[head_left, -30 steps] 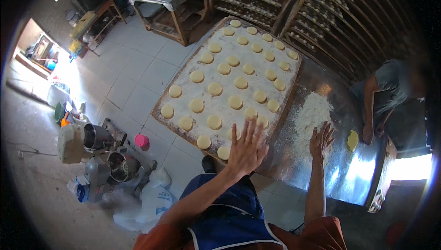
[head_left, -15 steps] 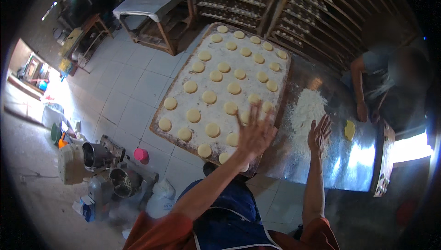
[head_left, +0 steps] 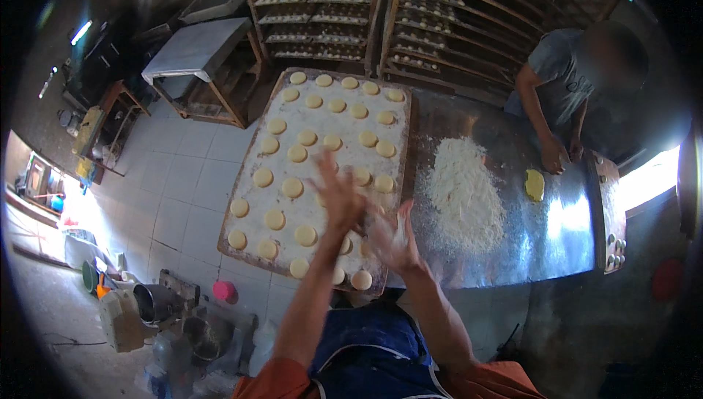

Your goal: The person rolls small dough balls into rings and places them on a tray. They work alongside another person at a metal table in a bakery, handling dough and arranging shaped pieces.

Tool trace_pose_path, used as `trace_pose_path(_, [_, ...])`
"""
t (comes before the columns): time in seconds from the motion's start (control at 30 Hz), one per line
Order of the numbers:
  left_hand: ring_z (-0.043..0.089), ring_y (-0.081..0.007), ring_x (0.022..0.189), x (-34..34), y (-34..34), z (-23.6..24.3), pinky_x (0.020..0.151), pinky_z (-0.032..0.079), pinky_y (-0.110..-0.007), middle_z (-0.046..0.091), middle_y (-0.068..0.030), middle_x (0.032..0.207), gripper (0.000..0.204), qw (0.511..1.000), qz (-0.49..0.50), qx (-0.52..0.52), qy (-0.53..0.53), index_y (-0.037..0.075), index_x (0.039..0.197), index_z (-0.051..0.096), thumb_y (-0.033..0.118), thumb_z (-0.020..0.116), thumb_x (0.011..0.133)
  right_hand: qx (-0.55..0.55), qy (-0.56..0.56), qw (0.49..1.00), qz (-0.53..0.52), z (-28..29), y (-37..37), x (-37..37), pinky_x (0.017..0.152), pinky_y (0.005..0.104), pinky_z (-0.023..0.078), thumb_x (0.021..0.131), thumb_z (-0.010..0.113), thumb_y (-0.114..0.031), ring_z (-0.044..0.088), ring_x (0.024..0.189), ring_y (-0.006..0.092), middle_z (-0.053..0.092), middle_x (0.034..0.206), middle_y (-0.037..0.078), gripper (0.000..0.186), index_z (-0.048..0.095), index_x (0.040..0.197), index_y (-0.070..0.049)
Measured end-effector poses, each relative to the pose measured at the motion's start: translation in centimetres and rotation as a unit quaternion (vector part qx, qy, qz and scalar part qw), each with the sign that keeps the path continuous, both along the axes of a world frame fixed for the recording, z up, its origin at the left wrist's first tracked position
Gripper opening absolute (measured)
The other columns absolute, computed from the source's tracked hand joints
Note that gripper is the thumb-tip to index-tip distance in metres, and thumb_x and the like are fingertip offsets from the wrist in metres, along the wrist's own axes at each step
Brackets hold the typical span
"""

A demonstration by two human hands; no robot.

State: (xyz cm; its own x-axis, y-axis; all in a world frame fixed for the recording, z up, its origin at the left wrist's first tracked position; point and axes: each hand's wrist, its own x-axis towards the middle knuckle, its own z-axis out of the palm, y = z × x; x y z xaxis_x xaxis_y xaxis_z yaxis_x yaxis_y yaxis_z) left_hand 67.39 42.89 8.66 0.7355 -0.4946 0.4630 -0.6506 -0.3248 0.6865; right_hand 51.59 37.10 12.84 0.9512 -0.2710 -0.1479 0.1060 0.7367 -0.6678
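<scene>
My left hand [head_left: 340,197] is raised over the lower right part of a floured board [head_left: 253,224], its fingers spread and somewhat blurred. Close beside it is my right hand [head_left: 393,238], whitish with flour, thumb up and fingers apart; the two overlap slightly in view, and whether they touch I cannot tell. Neither holds anything visible. Loose rows of flat, pale yellow dough rounds [head_left: 305,235] lie across the board, some hidden behind my hands and forearms. To the right, a heap of white flour [head_left: 465,190] is spread on a metal-topped table [head_left: 545,252].
A yellow lump [head_left: 534,185] sits near a co-worker's hand [head_left: 554,159] at the table's far right. Racks of filled trays [head_left: 315,14] stand behind. On the left are a small table [head_left: 194,47], a pink container [head_left: 225,290] and metal mixing bowls [head_left: 156,302] on the floor side.
My hands have come together over the board; the right one has left the flour and moved leftward. My view has turned, so the board appears farther left. The co-worker has shifted posture.
</scene>
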Motion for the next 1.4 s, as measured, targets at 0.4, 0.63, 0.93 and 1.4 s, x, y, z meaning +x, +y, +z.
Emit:
trace_pose_path(0.4, [0.059, -0.0359, 0.124, 12.9, 27.5, -3.4, 0.105, 0.044, -0.045, 0.063, -0.0221, 0.13, 0.055, 0.922, 0.199, 0.205, 0.261, -0.001, 0.143, 0.052, 0.038, 0.042, 0.107, -0.519, 0.327, 0.733, -0.295, -8.4, -3.9, 0.8, 0.122, 0.0479, 0.025, 0.107, 0.048, -0.035, 0.034, 0.147, 0.0395, 0.036, 0.158, 0.025, 0.063, 0.032, 0.157, 0.0])
trace_pose_path(0.63, [0.063, -0.0172, 0.103, 13.0, 30.0, -5.4, 0.087, 0.05, -0.032, 0.068, -0.0121, 0.116, 0.049, 0.93, 0.134, 0.002, 0.342, -0.001, 0.145, 0.053, 0.028, 0.042, 0.107, -0.553, 0.236, 0.743, -0.295, -11.8, -4.5, 1.5, 0.122, 0.0486, 0.025, 0.103, 0.054, -0.027, 0.037, 0.144, 0.0412, 0.036, 0.157, 0.026, 0.062, 0.033, 0.155, 0.001])
trace_pose_path(0.93, [0.063, -0.0371, 0.106, 6.2, 24.1, -1.3, 0.096, 0.048, -0.047, 0.066, -0.0202, 0.115, 0.04, 0.973, 0.229, 0.032, -0.015, -0.002, 0.137, 0.057, 0.017, 0.05, 0.103, -0.669, 0.211, 0.619, -0.352, -7.3, -3.0, 2.1, 0.116, 0.0527, 0.03, 0.091, 0.065, -0.006, 0.048, 0.132, 0.0432, 0.05, 0.143, 0.027, 0.052, 0.052, 0.141, 0.0])
trace_pose_path(1.4, [0.064, -0.039, 0.101, -10.9, 12.7, 4.0, 0.085, 0.051, -0.047, 0.066, -0.0205, 0.109, 0.025, 0.942, -0.141, 0.225, 0.203, 0.004, 0.107, 0.06, 0.013, 0.074, 0.089, -0.626, 0.217, 0.749, -0.001, -3.4, 4.9, -8.4, 0.096, 0.0456, 0.05, 0.08, 0.074, -0.01, 0.064, 0.109, 0.0402, 0.068, 0.109, 0.023, 0.035, 0.069, 0.112, 0.001])
